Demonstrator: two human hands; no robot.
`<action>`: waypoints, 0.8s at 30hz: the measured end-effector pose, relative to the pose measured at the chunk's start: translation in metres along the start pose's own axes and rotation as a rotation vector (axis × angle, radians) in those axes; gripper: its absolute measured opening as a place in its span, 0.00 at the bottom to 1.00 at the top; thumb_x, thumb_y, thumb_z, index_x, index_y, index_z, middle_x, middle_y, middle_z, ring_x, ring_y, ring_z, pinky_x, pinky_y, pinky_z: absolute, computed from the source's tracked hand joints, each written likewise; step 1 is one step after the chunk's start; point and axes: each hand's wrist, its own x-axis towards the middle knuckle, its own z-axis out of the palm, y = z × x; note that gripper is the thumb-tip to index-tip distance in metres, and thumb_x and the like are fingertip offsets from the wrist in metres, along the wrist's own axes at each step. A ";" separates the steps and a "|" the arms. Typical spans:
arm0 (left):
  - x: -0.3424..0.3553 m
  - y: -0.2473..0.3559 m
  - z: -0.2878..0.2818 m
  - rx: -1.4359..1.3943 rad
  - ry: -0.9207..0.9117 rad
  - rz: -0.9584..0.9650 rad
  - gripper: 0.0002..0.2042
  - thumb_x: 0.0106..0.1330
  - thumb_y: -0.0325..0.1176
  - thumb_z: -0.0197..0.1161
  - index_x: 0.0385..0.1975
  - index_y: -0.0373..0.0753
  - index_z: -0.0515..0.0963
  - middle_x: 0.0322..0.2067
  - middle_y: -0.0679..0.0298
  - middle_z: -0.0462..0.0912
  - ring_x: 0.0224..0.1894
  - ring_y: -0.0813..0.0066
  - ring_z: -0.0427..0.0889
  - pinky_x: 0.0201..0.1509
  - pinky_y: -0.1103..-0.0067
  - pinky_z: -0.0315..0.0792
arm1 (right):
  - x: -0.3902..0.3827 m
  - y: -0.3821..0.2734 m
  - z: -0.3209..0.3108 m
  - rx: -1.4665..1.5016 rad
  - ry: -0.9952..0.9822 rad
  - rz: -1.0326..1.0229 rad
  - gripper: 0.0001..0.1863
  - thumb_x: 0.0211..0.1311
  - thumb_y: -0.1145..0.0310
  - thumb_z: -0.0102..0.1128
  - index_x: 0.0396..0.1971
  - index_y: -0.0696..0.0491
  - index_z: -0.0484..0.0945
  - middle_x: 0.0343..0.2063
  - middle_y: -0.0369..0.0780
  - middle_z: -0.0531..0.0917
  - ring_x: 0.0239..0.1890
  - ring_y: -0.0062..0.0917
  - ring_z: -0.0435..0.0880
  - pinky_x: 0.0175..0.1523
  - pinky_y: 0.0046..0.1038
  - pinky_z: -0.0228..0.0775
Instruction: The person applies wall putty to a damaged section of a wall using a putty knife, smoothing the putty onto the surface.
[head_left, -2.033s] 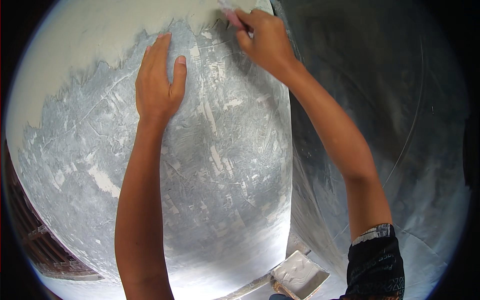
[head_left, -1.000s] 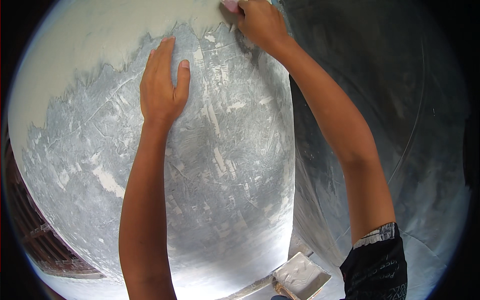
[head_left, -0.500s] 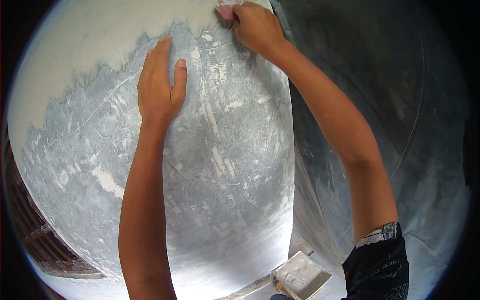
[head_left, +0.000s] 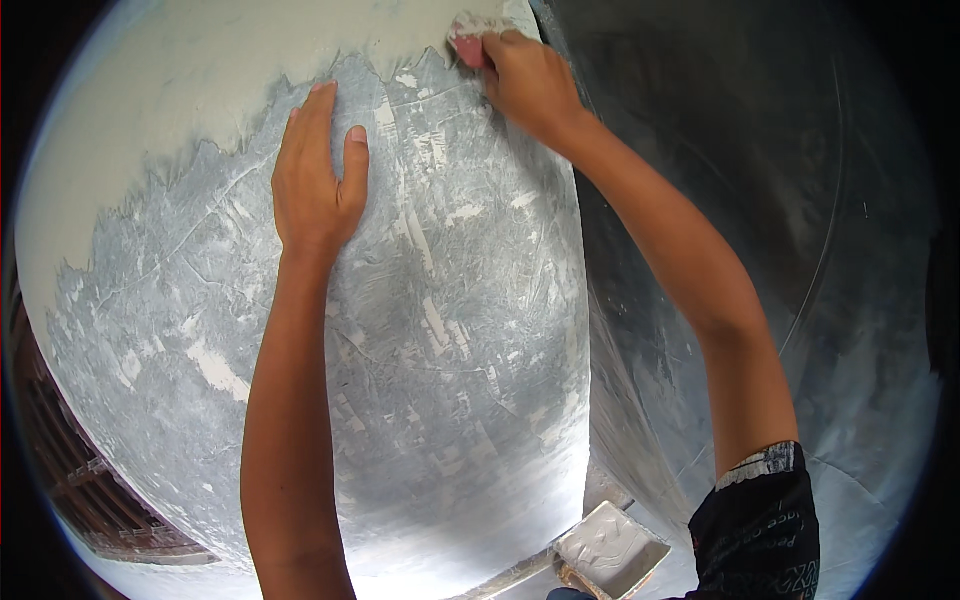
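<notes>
A curved pale grey panel (head_left: 460,300) with patchy white streaks fills the centre, with a cream coating (head_left: 170,80) along its top ending in a ragged edge. My left hand (head_left: 318,180) lies open on the grey area just below that edge, fingers extended toward the top. At the upper right of the panel my right hand (head_left: 530,85) grips a small pink spreader (head_left: 466,44) smeared with cream paste, against the coating. Its fingertips are partly hidden.
A shallow tray (head_left: 610,550) of cream paste sits below the panel's lower right. A dark, scuffed curved surface (head_left: 820,200) runs along the right beside the panel's edge. Dark slatted bars (head_left: 70,440) show at the lower left.
My right hand and the pink spreader moved up to the top edge and have since come down slightly. My left hand stays in about the same place on the panel.
</notes>
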 end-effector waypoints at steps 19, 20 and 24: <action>-0.005 -0.008 -0.013 0.049 -0.006 0.006 0.23 0.75 0.41 0.47 0.65 0.37 0.70 0.63 0.49 0.74 0.67 0.49 0.71 0.72 0.65 0.61 | -0.026 -0.095 -0.040 0.350 -0.067 0.005 0.10 0.53 0.76 0.60 0.36 0.59 0.82 0.27 0.47 0.79 0.32 0.44 0.82 0.38 0.41 0.75; -0.004 -0.004 -0.009 0.034 -0.004 0.007 0.23 0.75 0.41 0.47 0.65 0.37 0.70 0.63 0.49 0.74 0.67 0.49 0.71 0.72 0.65 0.61 | -0.006 -0.082 -0.041 0.306 0.025 -0.011 0.09 0.53 0.76 0.60 0.36 0.59 0.82 0.27 0.48 0.79 0.32 0.44 0.82 0.38 0.41 0.74; 0.003 0.003 -0.002 -0.013 0.018 0.005 0.23 0.72 0.40 0.51 0.62 0.33 0.71 0.61 0.46 0.75 0.65 0.48 0.73 0.72 0.63 0.62 | 0.046 -0.043 -0.031 0.186 0.024 0.145 0.07 0.54 0.77 0.57 0.32 0.60 0.81 0.30 0.49 0.82 0.35 0.46 0.83 0.42 0.43 0.76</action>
